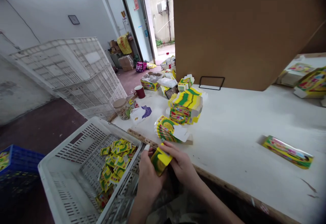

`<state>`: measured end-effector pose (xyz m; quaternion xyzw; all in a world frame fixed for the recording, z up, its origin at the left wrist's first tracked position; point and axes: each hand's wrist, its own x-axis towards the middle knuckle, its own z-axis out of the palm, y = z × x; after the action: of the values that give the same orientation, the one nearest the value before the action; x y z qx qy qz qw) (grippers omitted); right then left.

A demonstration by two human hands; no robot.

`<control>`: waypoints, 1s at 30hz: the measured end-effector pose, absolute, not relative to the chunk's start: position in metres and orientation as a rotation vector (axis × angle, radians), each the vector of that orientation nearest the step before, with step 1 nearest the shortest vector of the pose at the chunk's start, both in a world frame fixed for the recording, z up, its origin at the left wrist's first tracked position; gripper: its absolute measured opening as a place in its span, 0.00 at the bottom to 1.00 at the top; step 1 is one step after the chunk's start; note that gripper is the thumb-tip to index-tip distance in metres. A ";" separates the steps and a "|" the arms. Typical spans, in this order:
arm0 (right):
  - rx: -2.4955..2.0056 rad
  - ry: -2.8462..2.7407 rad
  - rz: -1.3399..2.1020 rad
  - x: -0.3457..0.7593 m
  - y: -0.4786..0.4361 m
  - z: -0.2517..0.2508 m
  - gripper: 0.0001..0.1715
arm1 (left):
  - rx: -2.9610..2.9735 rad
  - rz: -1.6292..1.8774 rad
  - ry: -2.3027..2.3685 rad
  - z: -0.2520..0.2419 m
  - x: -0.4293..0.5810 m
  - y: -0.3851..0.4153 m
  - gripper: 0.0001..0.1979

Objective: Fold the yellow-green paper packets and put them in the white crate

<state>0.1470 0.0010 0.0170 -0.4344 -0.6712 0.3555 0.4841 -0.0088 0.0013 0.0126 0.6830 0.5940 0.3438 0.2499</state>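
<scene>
Both my hands hold one small yellow-and-green carton (160, 160) just in front of the table's near edge. My left hand (148, 176) wraps it from below and behind, fingers closed. My right hand (179, 162) grips its right end with fingers curled. Just beyond lies a fanned pile of flat yellow-green cartons (166, 130), and further back a taller stack of them (186, 105). To the left, a white plastic crate (76, 169) holds several folded cartons (114, 164).
A big brown cardboard sheet (241, 30) stands at the table's back. A wrapped packet (287, 151) lies at right on the white table (241, 122). A red mug (139, 91), a jar (122, 108), stacked white crates (76, 71) and a blue crate (17, 162) are at left.
</scene>
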 end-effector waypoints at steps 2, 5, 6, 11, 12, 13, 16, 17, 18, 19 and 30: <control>-1.067 -1.708 0.839 0.154 0.006 0.014 0.24 | 1.872 0.890 1.627 0.015 -0.017 0.002 0.32; -0.982 -1.904 0.867 0.166 0.011 0.017 0.21 | 1.844 0.799 1.569 0.025 -0.028 0.004 0.34; -0.955 -1.941 0.884 0.170 0.012 0.020 0.19 | 1.845 0.774 1.553 0.030 -0.031 0.005 0.35; -0.963 -1.914 0.970 0.178 0.013 0.034 0.16 | 2.003 0.752 1.532 0.040 -0.029 0.007 0.32; -0.989 -1.852 0.985 0.177 0.012 0.034 0.15 | 2.044 0.773 1.539 0.038 -0.027 0.006 0.31; -1.001 -1.791 1.002 0.174 0.011 0.033 0.16 | 2.077 0.806 1.548 0.036 -0.025 0.006 0.31; -0.897 -1.673 1.107 0.168 0.011 0.027 0.33 | 2.103 0.911 1.578 0.027 -0.024 0.006 0.32; -0.865 -1.638 1.141 0.167 0.013 0.025 0.40 | 2.083 0.952 1.602 0.026 -0.026 0.007 0.33; -0.882 -1.594 1.142 0.167 0.017 0.024 0.44 | 2.052 1.014 1.666 0.025 -0.030 0.008 0.33; -0.970 -1.551 1.092 0.167 0.024 0.024 0.44 | 2.010 1.091 1.775 0.026 -0.035 0.010 0.35; -2.020 -1.562 0.389 0.167 0.091 0.025 0.12 | 1.648 1.243 1.867 0.002 -0.054 0.012 0.37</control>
<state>0.1671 0.0910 0.0247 -0.7518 -0.5812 0.1449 0.2757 -0.0545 0.0121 0.0025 0.5825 0.6601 0.4396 0.1782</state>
